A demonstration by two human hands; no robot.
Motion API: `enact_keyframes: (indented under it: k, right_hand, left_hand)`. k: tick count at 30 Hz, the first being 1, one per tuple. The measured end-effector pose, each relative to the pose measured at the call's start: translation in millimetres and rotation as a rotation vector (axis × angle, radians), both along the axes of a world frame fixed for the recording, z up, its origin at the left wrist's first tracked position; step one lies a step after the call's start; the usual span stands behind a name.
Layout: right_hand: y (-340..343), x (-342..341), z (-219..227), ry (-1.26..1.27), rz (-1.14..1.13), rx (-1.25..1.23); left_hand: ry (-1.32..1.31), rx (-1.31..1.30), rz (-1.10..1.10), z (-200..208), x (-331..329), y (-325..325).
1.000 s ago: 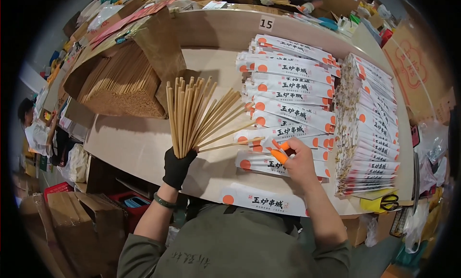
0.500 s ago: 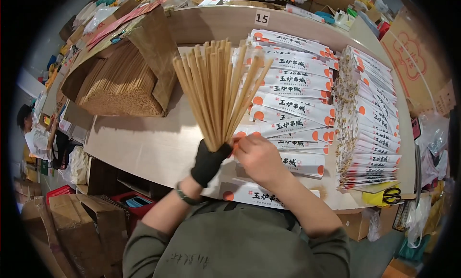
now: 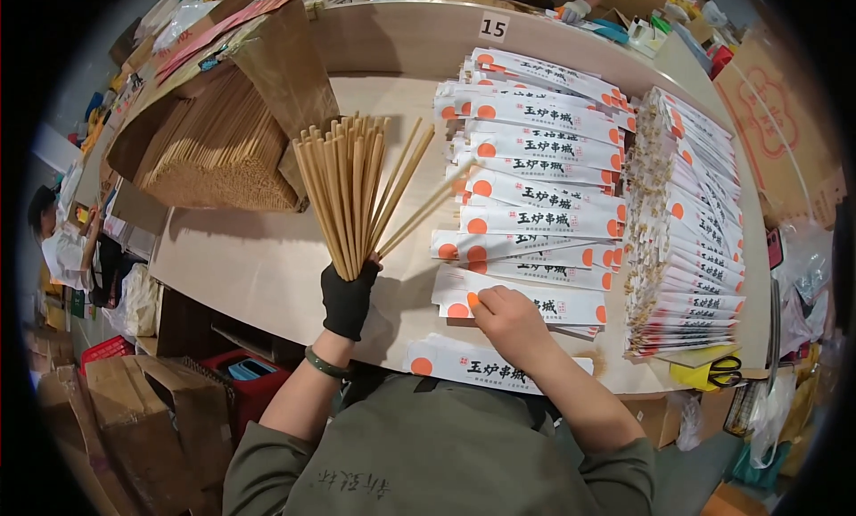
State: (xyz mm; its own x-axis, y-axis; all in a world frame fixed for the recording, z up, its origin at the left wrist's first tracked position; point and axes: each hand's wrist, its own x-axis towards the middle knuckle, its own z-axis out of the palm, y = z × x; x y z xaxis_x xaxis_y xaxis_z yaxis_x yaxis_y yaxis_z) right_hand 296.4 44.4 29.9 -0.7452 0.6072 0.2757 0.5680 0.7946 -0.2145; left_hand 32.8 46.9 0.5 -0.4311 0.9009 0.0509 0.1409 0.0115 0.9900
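My left hand, in a black glove, is closed round the lower ends of a bundle of wooden chopsticks, which fan upward over the table. A pair of chopsticks leans out to the right from this grip, blurred near its tips. My bare right hand lies lower right, fingers curled and pressed onto a white paper chopstick sleeve with orange dots; its fingertips are partly hidden. Several more paper sleeves lie overlapped in a column beyond it. Another sleeve rests at the table's near edge, against my apron.
An open cardboard box full of chopsticks stands left. Filled sleeves are piled at right, with black-handled scissors by the near right corner. Beyond the raised table edge is another person's gloved hand.
My left hand has moved left and slightly down with the chopsticks; one pair now leans out sideways. My right hand has parted from it and come down right onto the sleeves.
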Motion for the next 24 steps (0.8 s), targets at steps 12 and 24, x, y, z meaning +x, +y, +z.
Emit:
enact_keyframes:
  k: [12, 24]
  right_hand:
    - [25, 20, 42, 0.745, -0.594, -0.798]
    - [31, -42, 48, 0.221, -0.047, 0.053]
  left_hand:
    - [0.376, -0.115, -0.12, 23, -47, -22]
    - [-0.369, 0.0, -0.468, 31, 26, 8]
